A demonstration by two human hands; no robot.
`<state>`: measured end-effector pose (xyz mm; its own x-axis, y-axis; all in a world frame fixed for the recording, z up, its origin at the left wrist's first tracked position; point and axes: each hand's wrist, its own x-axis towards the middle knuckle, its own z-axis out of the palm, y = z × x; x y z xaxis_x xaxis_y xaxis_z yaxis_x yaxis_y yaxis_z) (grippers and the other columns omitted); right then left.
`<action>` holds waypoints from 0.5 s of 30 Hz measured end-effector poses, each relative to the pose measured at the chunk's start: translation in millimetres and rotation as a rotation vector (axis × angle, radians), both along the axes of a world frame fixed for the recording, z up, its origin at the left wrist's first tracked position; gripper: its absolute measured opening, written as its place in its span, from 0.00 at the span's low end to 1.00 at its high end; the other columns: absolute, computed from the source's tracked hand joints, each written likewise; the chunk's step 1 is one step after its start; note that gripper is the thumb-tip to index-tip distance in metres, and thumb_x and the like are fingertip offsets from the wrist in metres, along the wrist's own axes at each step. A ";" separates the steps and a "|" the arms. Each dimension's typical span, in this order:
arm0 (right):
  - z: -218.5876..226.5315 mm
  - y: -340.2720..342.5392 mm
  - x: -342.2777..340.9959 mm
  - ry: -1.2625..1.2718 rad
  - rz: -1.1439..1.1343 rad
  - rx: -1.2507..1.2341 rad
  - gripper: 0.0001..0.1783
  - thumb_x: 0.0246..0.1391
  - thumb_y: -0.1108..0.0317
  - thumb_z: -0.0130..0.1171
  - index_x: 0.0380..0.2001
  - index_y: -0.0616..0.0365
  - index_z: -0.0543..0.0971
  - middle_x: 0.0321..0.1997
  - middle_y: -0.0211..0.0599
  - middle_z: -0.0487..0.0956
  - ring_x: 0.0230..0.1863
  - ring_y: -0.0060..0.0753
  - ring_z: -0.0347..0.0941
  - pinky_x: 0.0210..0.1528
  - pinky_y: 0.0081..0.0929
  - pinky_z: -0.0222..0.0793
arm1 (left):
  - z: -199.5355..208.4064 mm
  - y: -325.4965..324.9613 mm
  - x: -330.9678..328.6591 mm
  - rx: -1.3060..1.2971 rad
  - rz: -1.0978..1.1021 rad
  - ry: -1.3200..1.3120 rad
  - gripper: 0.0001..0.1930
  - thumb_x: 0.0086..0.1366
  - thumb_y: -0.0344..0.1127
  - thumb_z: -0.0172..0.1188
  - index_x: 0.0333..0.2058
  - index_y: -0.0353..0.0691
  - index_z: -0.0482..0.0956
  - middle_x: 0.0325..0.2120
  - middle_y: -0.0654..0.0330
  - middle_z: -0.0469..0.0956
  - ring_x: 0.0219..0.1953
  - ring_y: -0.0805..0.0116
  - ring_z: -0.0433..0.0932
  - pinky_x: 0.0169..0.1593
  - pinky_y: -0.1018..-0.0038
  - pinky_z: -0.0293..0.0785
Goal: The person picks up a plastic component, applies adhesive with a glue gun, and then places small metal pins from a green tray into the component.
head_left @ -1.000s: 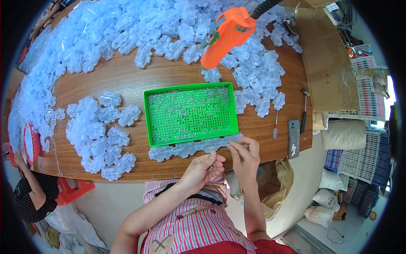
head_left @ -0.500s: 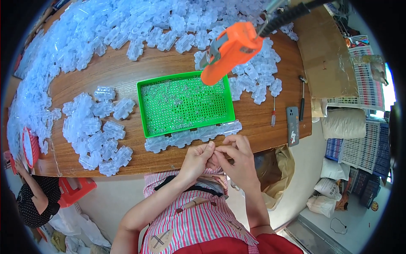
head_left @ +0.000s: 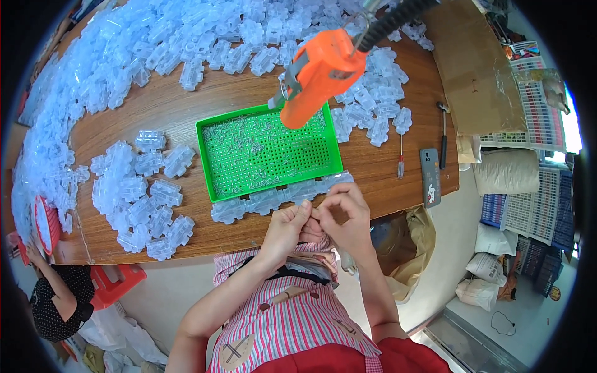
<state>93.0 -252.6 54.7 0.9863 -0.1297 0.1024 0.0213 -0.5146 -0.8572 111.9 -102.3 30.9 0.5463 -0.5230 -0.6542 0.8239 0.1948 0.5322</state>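
Note:
My left hand point(head_left: 291, 227) and my right hand point(head_left: 344, 216) meet at the table's front edge, thumbs and forefingers pinched close together. Whatever lies between the fingertips is too small to make out. Just beyond them runs a row of clear plastic parts point(head_left: 264, 200), set along the near side of a green perforated tray point(head_left: 339, 144). Small metal screws or pins point(head_left: 256, 148) are scattered over the tray's floor. Above its far right corner hangs an orange power screwdriver point(head_left: 323, 74) on a black coiled cord.
Clear plastic parts are heaped at the back point(head_left: 205, 37), with a smaller pile point(head_left: 138, 199) at left. A screwdriver point(head_left: 400, 163), a hammer point(head_left: 443, 140) and a phone point(head_left: 430, 177) lie at right. Another person's arm point(head_left: 53, 280) shows far left, by a red basket point(head_left: 48, 224).
My hands stay together at the table's edge, the right fingers curling into a rounder pinch. The orange screwdriver appears a little farther left, and the whole view has shifted slightly.

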 end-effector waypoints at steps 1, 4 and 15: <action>-8.1 -3.0 1.2 -0.029 -0.046 -0.003 0.06 0.39 0.80 0.61 0.24 0.61 0.76 0.35 0.37 0.71 0.36 0.30 0.70 0.39 0.23 0.67 | 1.1 -0.7 -0.8 0.000 0.000 0.003 0.20 0.70 0.48 0.43 0.33 0.37 0.77 0.24 0.62 0.78 0.25 0.77 0.77 0.31 0.81 0.77; -21.1 -6.1 8.3 -0.086 -0.078 -0.128 0.08 0.41 0.78 0.62 0.27 0.60 0.75 0.36 0.39 0.70 0.39 0.39 0.70 0.41 0.31 0.67 | 3.5 -0.5 -3.4 -0.017 0.118 0.083 0.21 0.70 0.47 0.44 0.36 0.33 0.76 0.25 0.60 0.76 0.27 0.75 0.77 0.35 0.78 0.78; -27.4 -4.0 16.0 -0.163 0.062 -0.447 0.09 0.44 0.75 0.61 0.31 0.59 0.74 0.36 0.39 0.69 0.38 0.43 0.67 0.41 0.37 0.64 | 9.3 9.1 -0.6 -0.235 0.258 0.313 0.21 0.72 0.43 0.40 0.46 0.28 0.71 0.38 0.51 0.78 0.42 0.64 0.78 0.49 0.73 0.76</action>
